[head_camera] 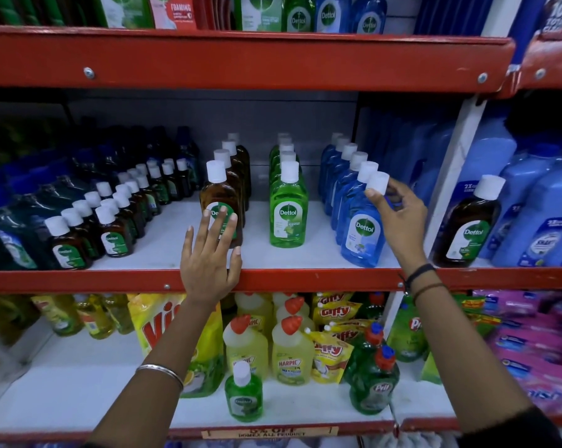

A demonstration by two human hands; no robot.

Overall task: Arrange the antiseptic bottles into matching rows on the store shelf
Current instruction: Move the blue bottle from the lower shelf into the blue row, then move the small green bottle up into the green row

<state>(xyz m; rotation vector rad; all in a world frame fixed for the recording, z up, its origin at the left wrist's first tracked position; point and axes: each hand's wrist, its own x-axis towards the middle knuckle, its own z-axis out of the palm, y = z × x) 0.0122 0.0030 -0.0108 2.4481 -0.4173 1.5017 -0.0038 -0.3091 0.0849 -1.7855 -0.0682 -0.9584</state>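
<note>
Both arms reach up and forward. The left hand (208, 260) is spread flat, fingers splayed and pointing up, a bangle on its wrist. The right hand (399, 218) curls, fingertips (370, 193) pinched together, dark bands circling its wrist.

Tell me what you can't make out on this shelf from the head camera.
- Brown row: the front bottle hides the rear ones' labels, and the left hand covers part of the front label.
- Green row: only caps show behind the front bottle.
- Blue bottle: the right hand covers its right side.
- Far left bottles: dark and blurred.
</note>
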